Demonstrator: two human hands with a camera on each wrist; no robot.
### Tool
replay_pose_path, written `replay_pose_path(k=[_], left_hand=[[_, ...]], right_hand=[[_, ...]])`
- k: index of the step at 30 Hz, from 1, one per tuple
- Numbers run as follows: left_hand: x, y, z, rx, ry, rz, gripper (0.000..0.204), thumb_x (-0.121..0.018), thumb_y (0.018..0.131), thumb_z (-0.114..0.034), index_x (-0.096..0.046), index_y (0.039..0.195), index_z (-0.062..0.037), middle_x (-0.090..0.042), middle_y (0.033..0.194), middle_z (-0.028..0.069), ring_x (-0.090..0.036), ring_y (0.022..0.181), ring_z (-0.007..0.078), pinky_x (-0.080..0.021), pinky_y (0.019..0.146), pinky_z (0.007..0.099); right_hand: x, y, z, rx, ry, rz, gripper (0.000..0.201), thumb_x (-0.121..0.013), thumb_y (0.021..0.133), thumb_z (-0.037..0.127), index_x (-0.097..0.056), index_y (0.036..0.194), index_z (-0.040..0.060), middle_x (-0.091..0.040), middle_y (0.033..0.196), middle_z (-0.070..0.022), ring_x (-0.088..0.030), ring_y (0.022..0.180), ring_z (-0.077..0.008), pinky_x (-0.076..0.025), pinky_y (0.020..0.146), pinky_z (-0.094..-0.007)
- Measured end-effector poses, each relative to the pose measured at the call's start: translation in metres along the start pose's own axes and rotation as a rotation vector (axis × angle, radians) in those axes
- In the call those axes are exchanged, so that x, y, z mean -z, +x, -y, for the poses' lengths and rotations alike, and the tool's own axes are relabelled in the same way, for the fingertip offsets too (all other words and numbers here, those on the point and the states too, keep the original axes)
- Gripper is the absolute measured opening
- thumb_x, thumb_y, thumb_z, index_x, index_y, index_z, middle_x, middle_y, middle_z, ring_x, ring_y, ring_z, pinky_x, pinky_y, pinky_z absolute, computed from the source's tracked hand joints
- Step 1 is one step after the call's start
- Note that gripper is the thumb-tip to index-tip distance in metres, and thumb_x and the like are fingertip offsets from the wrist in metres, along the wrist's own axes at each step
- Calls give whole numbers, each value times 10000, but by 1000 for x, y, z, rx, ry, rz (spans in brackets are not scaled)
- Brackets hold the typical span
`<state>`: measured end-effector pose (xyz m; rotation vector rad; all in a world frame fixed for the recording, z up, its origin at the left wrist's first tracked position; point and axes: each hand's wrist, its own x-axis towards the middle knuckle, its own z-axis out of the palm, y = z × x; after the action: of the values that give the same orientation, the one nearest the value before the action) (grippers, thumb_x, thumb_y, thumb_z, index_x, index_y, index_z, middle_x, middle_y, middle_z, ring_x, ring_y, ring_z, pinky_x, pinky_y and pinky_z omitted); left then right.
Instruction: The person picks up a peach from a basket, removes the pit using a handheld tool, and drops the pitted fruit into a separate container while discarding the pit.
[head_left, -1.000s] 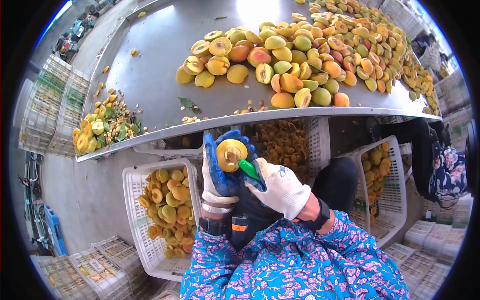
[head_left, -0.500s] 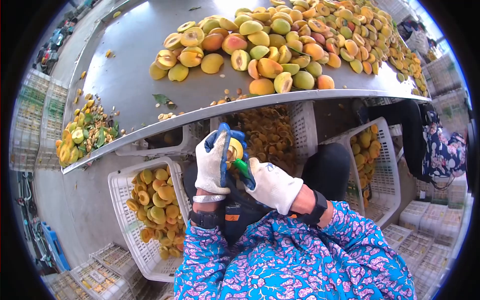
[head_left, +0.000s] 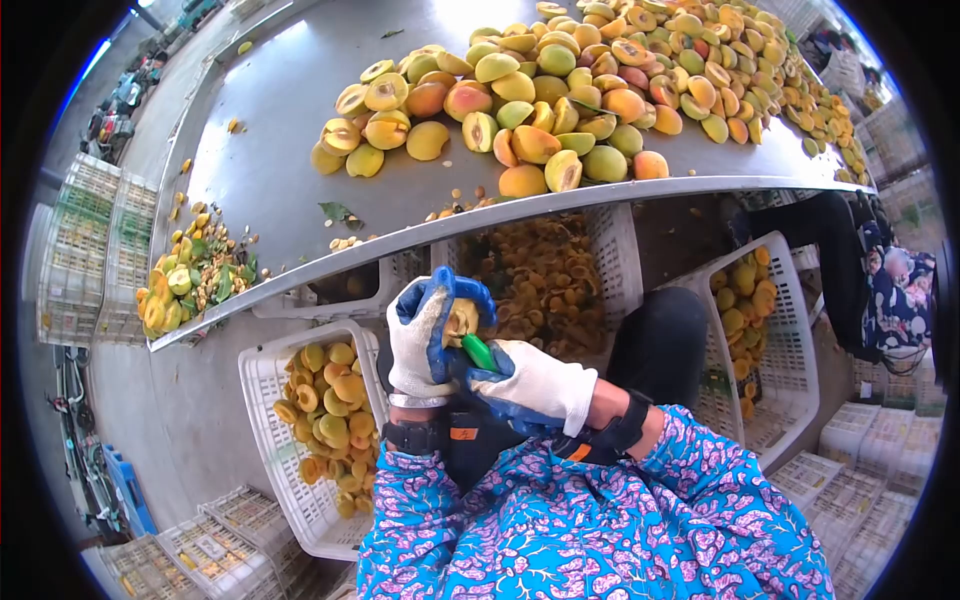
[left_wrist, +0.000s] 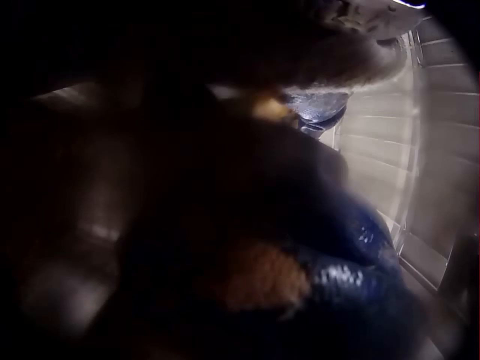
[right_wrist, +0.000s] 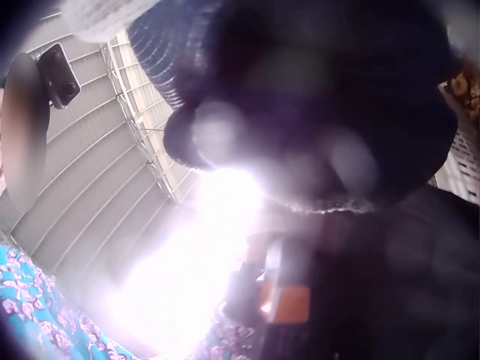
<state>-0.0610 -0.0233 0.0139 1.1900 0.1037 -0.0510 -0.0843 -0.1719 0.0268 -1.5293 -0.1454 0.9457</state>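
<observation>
Fruit (head_left: 461,318) sits in the curled left grip (head_left: 420,340) — likely steadied against the green tool (head_left: 479,352) the closed right grip (head_left: 538,384) clasps.

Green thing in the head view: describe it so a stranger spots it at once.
In front of the big metal table, the gloved left hand holds a yellow fruit. Beside that fruit, the gloved right hand grips the short, smooth green thing, its vivid green unlike the fruit's yellow or the hands' blue and white.
</observation>
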Motion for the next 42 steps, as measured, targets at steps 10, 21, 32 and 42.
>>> replay_pose_path(k=[10, 21, 32, 42], left_hand=[[4, -3, -9, 105, -149, 200, 420, -560, 921, -340, -639, 811, 57, -648, 711, 147, -614, 590, 207, -514, 575, 315], [2, 4, -12, 351, -26, 231, 342, -618, 895, -294, -643, 793, 32, -651, 711, 120, -622, 598, 186, -510, 572, 292], [-9, -7, 0, 76, -96, 161, 411, -516, 942, -356, -616, 987, 40, -660, 813, 138, -649, 693, 214, -538, 615, 312], [-1, 6, -3, 271, -306, 201, 361, -534, 925, -309, -599, 777, 13, -608, 664, 158, -591, 548, 254, -482, 484, 331]], right_hand=[[11, -14, -19, -300, 1209, 640, 351, -430, 993, 281, -534, 1063, -47, -488, 650, 2, -426, 425, -72, -342, 401, -256], [11, -24, -7, -289, 657, 313, 172, -559, 940, 237, -549, 867, 82, -444, 562, 48, -414, 389, -49, -289, 332, -195], [12, -19, -28, -227, 1208, 597, 364, -401, 1003, 283, -539, 1065, -48, -405, 569, 53, -367, 390, -50, -307, 370, -229], [-17, 0, -48, -103, 1735, 980, 398, -325, 1013, 266, -491, 1122, -79, -475, 585, 13, -433, 349, -50, -380, 316, -244]])
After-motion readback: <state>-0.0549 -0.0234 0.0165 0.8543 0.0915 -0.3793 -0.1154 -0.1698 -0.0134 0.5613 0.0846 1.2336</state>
